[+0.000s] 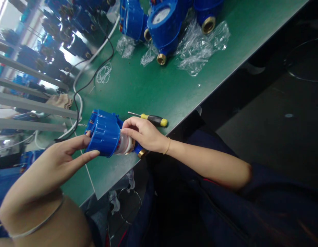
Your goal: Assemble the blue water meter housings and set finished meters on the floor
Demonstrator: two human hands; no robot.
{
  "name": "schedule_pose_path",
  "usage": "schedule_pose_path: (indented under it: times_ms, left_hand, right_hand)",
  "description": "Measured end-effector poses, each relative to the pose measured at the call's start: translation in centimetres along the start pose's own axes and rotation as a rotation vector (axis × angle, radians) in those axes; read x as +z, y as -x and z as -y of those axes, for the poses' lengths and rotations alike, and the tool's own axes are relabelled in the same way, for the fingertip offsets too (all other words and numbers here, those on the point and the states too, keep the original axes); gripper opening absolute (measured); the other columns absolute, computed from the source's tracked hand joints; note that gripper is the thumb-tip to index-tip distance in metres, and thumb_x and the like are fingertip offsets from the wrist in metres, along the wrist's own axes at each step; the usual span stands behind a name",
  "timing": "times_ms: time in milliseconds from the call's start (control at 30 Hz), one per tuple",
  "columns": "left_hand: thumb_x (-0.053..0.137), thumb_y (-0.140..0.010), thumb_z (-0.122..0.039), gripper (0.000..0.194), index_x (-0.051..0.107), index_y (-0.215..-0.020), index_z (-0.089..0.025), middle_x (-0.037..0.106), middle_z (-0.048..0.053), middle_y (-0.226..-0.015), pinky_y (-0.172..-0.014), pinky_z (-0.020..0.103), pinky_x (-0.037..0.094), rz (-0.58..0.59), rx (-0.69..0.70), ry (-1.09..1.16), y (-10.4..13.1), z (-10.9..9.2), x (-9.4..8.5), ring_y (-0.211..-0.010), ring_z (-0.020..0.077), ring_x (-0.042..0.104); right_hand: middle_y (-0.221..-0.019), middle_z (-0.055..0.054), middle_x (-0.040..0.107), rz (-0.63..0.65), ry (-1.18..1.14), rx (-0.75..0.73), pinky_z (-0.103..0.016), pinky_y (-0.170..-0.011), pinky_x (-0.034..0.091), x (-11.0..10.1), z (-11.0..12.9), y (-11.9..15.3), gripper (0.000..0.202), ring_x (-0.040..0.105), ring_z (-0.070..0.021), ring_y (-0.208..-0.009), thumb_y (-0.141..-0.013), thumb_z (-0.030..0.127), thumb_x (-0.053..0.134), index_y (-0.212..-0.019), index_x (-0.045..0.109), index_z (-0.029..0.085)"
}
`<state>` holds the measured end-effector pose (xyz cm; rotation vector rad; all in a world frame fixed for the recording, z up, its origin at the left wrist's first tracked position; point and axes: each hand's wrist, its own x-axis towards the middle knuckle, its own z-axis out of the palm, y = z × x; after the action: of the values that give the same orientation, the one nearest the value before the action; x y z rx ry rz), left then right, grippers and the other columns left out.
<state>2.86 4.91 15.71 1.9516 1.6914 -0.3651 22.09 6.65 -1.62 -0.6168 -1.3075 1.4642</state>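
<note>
A blue water meter housing (103, 133) is tilted near the table's front edge. My left hand (68, 154) grips its far end, with the thumb along the lower side and the fingers on the upper side. A clear and white inner part (125, 143) shows between the housing and the brass-ended blue meter body (140, 151). My right hand (144, 133) reaches over this gap, thumb and forefinger pinched at the housing's rim. What lies between those fingertips is too small to make out. A yellow and black screwdriver (155, 120) lies just beyond my right hand.
Several blue water meters (165, 27) with brass ends stand at the back on the green table (138, 82). Clear plastic wrap (200, 44) lies around them. A black cable (112, 51) and a white hose (97, 51) run along the left, beside grey rails (32, 104).
</note>
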Motion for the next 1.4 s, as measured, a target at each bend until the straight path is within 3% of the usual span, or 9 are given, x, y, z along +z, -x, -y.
schedule_pose_path:
  times_ms: [133, 200, 400, 600, 767, 967, 1133, 1233, 1400]
  left_hand:
    - [0.059, -0.084, -0.057, 0.046, 0.069, -0.112, -0.022, 0.073, 0.004, -0.113, -0.101, 0.036, 0.049, -0.013, -0.004, 0.030, 0.2, 0.1, 0.0, -0.103, 0.0232, 0.067]
    - [0.059, -0.083, -0.058, 0.048, 0.069, -0.113, -0.022, 0.073, 0.004, -0.114, -0.101, 0.037, 0.049, -0.027, -0.017, 0.034, 0.2, 0.1, 0.0, -0.102, 0.0234, 0.067]
    - [0.059, -0.083, -0.060, 0.051, 0.068, -0.114, -0.021, 0.072, 0.004, -0.114, -0.103, 0.036, 0.046, -0.053, -0.015, 0.023, -0.1, 0.0, -0.3, -0.096, 0.0219, 0.065]
    - [0.058, -0.083, -0.059, 0.049, 0.069, -0.109, -0.019, 0.073, 0.005, -0.108, -0.093, 0.032, 0.050, -0.064, 0.001, 0.024, -0.7, -0.9, -0.6, -0.095, 0.0218, 0.066]
    - [0.059, -0.081, -0.056, 0.046, 0.070, -0.101, -0.016, 0.072, 0.002, -0.086, -0.084, 0.028, 0.053, -0.103, 0.028, 0.029, -1.1, -1.3, -1.1, -0.081, 0.0187, 0.065]
    - [0.061, -0.086, -0.053, 0.040, 0.073, -0.102, -0.018, 0.074, 0.001, -0.090, -0.078, 0.028, 0.054, -0.119, 0.154, 0.056, -1.4, -0.7, -1.0, -0.081, 0.0179, 0.066]
    - [0.064, -0.087, -0.052, 0.037, 0.072, -0.109, -0.024, 0.076, -0.002, -0.101, -0.086, 0.038, 0.057, -0.219, 0.220, -0.040, -0.6, -1.2, 1.1, -0.087, 0.0204, 0.070]
    - [0.068, -0.084, -0.054, 0.037, 0.071, -0.109, -0.026, 0.076, -0.002, -0.107, -0.096, 0.049, 0.055, -0.332, 0.228, -0.060, 0.0, -1.5, 3.1, -0.095, 0.0251, 0.072]
    - [0.075, -0.082, -0.045, 0.026, 0.070, -0.099, -0.025, 0.072, 0.003, -0.115, -0.099, 0.042, 0.054, -0.645, 0.276, -0.003, 0.9, -1.7, 6.5, -0.104, 0.0233, 0.068]
  right_hand:
    - [-0.085, -0.001, 0.064, -0.147, -0.217, 0.083, -0.026, -0.072, 0.051, 0.6, -0.4, 0.5, 0.017, 0.061, -0.0123, -0.076, -0.096, 0.034, 0.055, -0.094, 0.058, 0.017]
    - [-0.088, -0.002, 0.064, -0.219, -0.158, 0.025, -0.026, -0.072, 0.053, 0.1, -0.3, 1.0, 0.018, 0.061, -0.0120, -0.076, -0.098, 0.035, 0.052, -0.097, 0.057, 0.018]
    - [-0.111, -0.010, 0.065, -0.010, 0.361, -0.382, -0.037, -0.095, 0.052, -1.4, 0.4, 3.1, 0.023, 0.062, -0.0192, -0.106, -0.096, 0.032, 0.059, -0.112, 0.063, 0.016]
    - [-0.122, -0.012, 0.062, 0.078, 0.651, -0.442, -0.037, -0.096, 0.051, -1.3, 0.7, 2.5, 0.029, 0.059, -0.0203, -0.113, -0.101, 0.028, 0.047, -0.123, 0.061, 0.016]
    - [-0.124, -0.015, 0.059, 0.079, 0.990, -0.514, -0.044, -0.087, 0.050, -1.5, 1.4, 1.8, 0.033, 0.056, -0.0259, -0.107, -0.103, 0.031, 0.039, -0.126, 0.062, 0.020]
    - [-0.124, -0.011, 0.060, 0.079, 0.842, -0.790, -0.038, -0.083, 0.052, -2.0, 0.7, 2.6, 0.030, 0.059, -0.0210, -0.102, -0.097, 0.021, 0.051, -0.126, 0.059, 0.026]
    - [-0.111, -0.011, 0.060, -0.188, 0.540, -0.508, -0.036, -0.085, 0.056, -3.8, 1.8, 3.4, 0.019, 0.062, -0.0199, -0.104, -0.090, 0.015, 0.059, -0.108, 0.063, 0.017]
    - [-0.110, -0.010, 0.061, -0.117, 0.530, -0.416, -0.036, -0.083, 0.057, -5.0, 3.2, 3.0, 0.018, 0.063, -0.0197, -0.101, -0.089, 0.015, 0.060, -0.106, 0.064, 0.018]
    - [-0.105, -0.009, 0.065, 0.106, 0.598, -0.363, -0.037, -0.088, 0.055, -6.3, 6.6, 0.6, 0.013, 0.064, -0.0197, -0.100, -0.089, 0.015, 0.061, -0.099, 0.069, 0.017]
